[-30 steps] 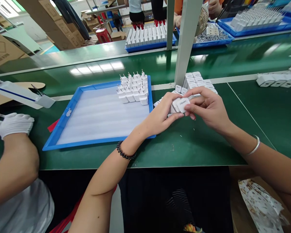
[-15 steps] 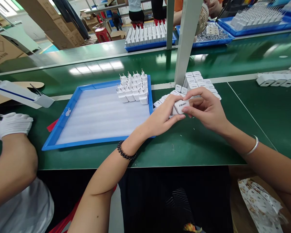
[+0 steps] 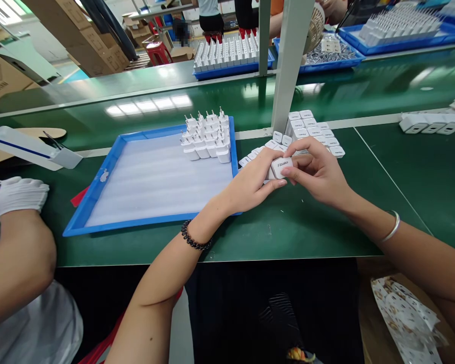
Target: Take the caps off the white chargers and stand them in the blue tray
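Both my hands meet over the green bench around a white charger (image 3: pixel 281 167) with dark lettering on its flat face. My right hand (image 3: pixel 316 169) pinches the charger's right side between thumb and fingers. From the left, my left hand (image 3: pixel 256 179) grips it, thumb along the lower edge and fingers over the top. Part of another white piece shows beside it under the left hand. Behind my hands stand rows of white chargers (image 3: pixel 310 126), printed faces up. At left lies a blue-rimmed tray (image 3: pixel 125 222), with several white chargers (image 3: pixel 208 139) standing pins up in its far right corner.
A metal post (image 3: pixel 288 65) rises behind the chargers. More white housings (image 3: pixel 432 123) lie at the far right. On the left, a co-worker's gloved hand (image 3: pixel 18 196) rests near a white lamp-like device (image 3: pixel 30 146). Across the bench are further blue trays (image 3: pixel 231 71).
My hands keep the same hold on the charger, whose face has tilted very slightly. The whole view has shifted a little.
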A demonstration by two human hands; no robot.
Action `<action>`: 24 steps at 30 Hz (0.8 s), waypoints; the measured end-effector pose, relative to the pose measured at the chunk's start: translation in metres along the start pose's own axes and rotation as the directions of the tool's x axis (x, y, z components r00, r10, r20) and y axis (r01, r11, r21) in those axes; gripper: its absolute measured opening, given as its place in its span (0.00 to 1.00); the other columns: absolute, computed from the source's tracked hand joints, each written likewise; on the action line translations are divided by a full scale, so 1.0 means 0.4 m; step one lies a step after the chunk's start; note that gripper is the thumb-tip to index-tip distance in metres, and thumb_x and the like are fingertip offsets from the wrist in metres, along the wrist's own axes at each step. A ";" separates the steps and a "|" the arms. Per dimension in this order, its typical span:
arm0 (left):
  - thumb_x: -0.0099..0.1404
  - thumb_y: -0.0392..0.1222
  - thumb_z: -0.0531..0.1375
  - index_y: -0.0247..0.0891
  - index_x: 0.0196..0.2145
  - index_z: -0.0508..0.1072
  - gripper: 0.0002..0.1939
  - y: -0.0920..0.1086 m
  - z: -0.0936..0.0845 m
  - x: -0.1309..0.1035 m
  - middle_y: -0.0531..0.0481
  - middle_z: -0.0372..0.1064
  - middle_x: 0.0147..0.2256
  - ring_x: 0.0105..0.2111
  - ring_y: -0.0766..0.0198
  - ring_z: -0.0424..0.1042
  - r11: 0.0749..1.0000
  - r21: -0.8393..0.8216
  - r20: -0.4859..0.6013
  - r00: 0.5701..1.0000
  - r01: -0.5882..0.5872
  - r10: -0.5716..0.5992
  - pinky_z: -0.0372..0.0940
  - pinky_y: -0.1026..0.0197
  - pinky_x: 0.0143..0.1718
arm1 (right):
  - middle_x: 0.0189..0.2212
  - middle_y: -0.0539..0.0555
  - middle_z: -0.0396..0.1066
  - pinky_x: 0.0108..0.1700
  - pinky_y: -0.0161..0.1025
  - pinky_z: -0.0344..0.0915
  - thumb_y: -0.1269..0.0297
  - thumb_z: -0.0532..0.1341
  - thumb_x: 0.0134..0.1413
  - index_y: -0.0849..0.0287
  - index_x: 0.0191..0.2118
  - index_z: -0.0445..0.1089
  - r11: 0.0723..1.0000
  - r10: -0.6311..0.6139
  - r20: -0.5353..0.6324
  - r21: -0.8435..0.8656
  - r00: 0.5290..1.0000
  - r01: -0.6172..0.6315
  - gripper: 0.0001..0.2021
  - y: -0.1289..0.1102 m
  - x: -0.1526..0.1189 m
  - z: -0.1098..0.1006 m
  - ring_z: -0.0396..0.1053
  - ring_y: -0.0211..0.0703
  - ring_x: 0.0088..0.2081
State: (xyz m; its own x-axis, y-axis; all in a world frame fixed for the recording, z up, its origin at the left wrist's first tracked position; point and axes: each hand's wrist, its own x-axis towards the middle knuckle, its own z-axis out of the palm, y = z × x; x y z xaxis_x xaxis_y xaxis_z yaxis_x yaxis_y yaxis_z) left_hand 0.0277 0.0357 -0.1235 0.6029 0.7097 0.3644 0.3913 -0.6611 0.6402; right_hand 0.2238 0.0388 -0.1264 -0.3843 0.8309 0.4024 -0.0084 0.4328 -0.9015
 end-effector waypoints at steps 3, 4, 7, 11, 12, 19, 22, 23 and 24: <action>0.73 0.55 0.51 0.37 0.59 0.61 0.24 0.002 -0.001 -0.001 0.38 0.65 0.54 0.53 0.51 0.67 1.000 0.013 0.011 1.000 -0.008 0.008 0.65 0.49 0.56 | 0.19 0.43 0.58 0.26 0.36 0.58 0.54 0.69 0.57 0.52 0.40 0.65 1.000 0.014 0.014 0.013 1.000 -0.014 0.14 -0.002 0.003 0.000 0.61 0.36 0.21; 0.73 0.55 0.51 0.37 0.59 0.61 0.24 0.003 -0.001 -0.001 0.38 0.65 0.53 0.52 0.51 0.67 1.000 0.018 0.012 1.000 -0.010 0.010 0.65 0.48 0.55 | 0.18 0.43 0.58 0.26 0.36 0.57 0.54 0.69 0.56 0.52 0.40 0.65 1.000 0.017 0.015 0.017 1.000 -0.017 0.14 -0.004 0.003 -0.001 0.61 0.36 0.21; 0.73 0.54 0.52 0.37 0.59 0.60 0.24 0.003 0.000 -0.002 0.38 0.65 0.53 0.52 0.51 0.67 0.999 0.022 0.006 1.000 -0.023 0.023 0.65 0.48 0.55 | 0.17 0.43 0.58 0.25 0.36 0.58 0.54 0.71 0.55 0.53 0.39 0.66 0.999 0.023 0.005 0.033 1.000 -0.023 0.15 -0.006 0.003 -0.001 0.61 0.36 0.21; 0.73 0.54 0.52 0.37 0.58 0.60 0.24 -0.003 0.005 -0.001 0.38 0.66 0.53 0.52 0.51 0.67 0.999 0.024 -0.002 0.999 -0.046 0.046 0.65 0.49 0.54 | 0.17 0.43 0.59 0.25 0.37 0.60 0.51 0.72 0.52 0.53 0.36 0.66 0.999 0.032 -0.029 0.036 0.999 -0.031 0.17 -0.005 0.002 0.001 0.63 0.37 0.20; 0.73 0.54 0.52 0.37 0.58 0.60 0.23 -0.004 0.006 0.000 0.38 0.66 0.53 0.52 0.51 0.67 0.998 0.027 -0.001 0.999 -0.048 0.049 0.65 0.49 0.54 | 0.17 0.43 0.60 0.24 0.38 0.61 0.51 0.72 0.51 0.53 0.35 0.66 0.999 0.034 -0.035 0.035 0.999 -0.033 0.17 -0.005 0.002 0.001 0.63 0.37 0.20; 0.72 0.55 0.52 0.37 0.58 0.61 0.24 -0.008 0.011 0.003 0.37 0.66 0.53 0.52 0.50 0.66 0.997 0.040 -0.005 0.998 -0.062 0.062 0.64 0.47 0.55 | 0.17 0.44 0.60 0.24 0.39 0.62 0.49 0.73 0.49 0.52 0.32 0.66 0.998 0.046 -0.039 0.035 0.998 -0.045 0.18 -0.004 0.004 0.001 0.64 0.38 0.20; 0.72 0.55 0.52 0.37 0.57 0.61 0.23 -0.005 0.009 0.004 0.38 0.67 0.53 0.52 0.50 0.67 0.997 0.050 0.002 0.998 -0.061 0.061 0.64 0.47 0.55 | 0.18 0.44 0.60 0.24 0.40 0.62 0.48 0.73 0.49 0.52 0.32 0.66 0.999 0.043 -0.034 0.020 0.998 -0.042 0.18 -0.004 0.004 0.000 0.64 0.38 0.20; 0.72 0.55 0.52 0.37 0.57 0.61 0.23 -0.003 0.009 0.004 0.38 0.67 0.53 0.52 0.50 0.67 0.997 0.054 0.004 0.998 -0.060 0.059 0.64 0.46 0.55 | 0.18 0.44 0.61 0.23 0.39 0.61 0.48 0.73 0.49 0.52 0.32 0.66 0.999 0.037 -0.034 0.014 0.999 -0.036 0.18 -0.004 0.003 -0.001 0.64 0.38 0.20; 0.72 0.55 0.52 0.38 0.56 0.62 0.23 -0.003 0.008 0.004 0.37 0.67 0.53 0.52 0.50 0.67 0.997 0.057 0.006 0.998 -0.057 0.057 0.65 0.46 0.55 | 0.18 0.44 0.61 0.23 0.39 0.61 0.48 0.73 0.49 0.52 0.32 0.66 1.000 0.030 -0.031 0.008 0.999 -0.030 0.18 -0.003 0.003 -0.002 0.64 0.38 0.20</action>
State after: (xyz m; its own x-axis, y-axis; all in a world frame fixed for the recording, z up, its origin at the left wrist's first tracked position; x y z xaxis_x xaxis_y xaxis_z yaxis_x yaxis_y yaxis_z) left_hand 0.0306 0.0368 -0.1258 0.6284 0.6693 0.3964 0.3954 -0.7137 0.5782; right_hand 0.2242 0.0396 -0.1246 -0.3553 0.8541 0.3800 -0.0038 0.4052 -0.9142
